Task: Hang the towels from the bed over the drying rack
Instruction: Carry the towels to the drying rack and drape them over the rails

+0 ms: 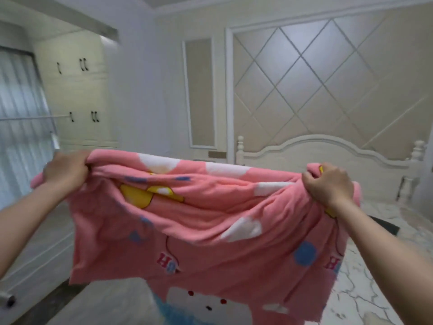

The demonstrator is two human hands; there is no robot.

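Note:
A pink towel [199, 221] with white, yellow and blue cartoon prints hangs spread in front of me at chest height. My left hand [65, 170] grips its bunched upper left corner. My right hand [328, 185] grips the bunched upper right corner. The towel's lower part drops down out of the frame. A thin white rod of the drying rack [35, 118] runs level at the far left, apart from the towel. The bed's white headboard [316, 156] stands behind the towel at the right; the mattress is hidden.
A cream wardrobe [77, 90] with dark handles stands at the back left beside a curtained window [21, 113]. A padded diamond-pattern wall panel [328, 85] rises above the headboard. Marble floor [375, 277] shows at the lower right, with a dark mat [386, 227] on it.

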